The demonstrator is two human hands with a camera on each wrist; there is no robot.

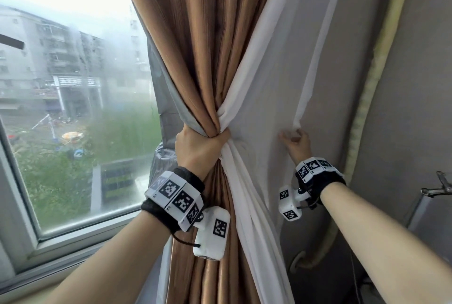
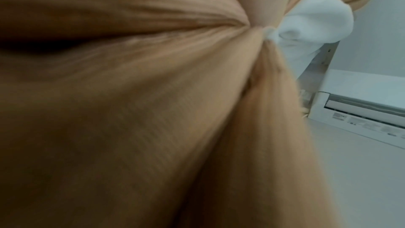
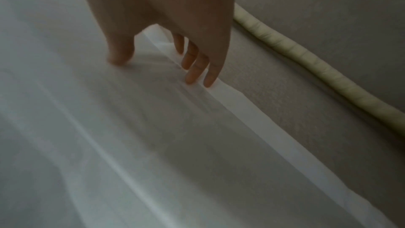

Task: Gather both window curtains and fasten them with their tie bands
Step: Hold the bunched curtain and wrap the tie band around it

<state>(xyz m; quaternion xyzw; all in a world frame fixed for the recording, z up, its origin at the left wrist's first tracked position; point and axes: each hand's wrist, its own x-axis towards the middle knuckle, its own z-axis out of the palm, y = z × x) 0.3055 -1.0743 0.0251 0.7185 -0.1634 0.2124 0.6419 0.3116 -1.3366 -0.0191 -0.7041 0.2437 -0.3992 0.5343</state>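
- The left hand (image 1: 198, 149) has its grip clenched round the brown curtain (image 1: 208, 47), bunched together with part of the white sheer curtain (image 1: 269, 83) into a tight waist beside the window (image 1: 73, 83).
- The right hand (image 1: 297, 142) has a looser grip: thumb and fingers (image 3: 192, 68) pinch the sheer's free hemmed edge, which lies against the wall (image 1: 403, 96).
- The step in hand looks like gathering; the sheer is only partly bunched.
- Next, the right hand likely needs to draw that edge across into the left fist.
- No tie band is visible; fastening is not yet begun.
- A wrapped pipe (image 1: 381, 59) runs up the wall nearby.
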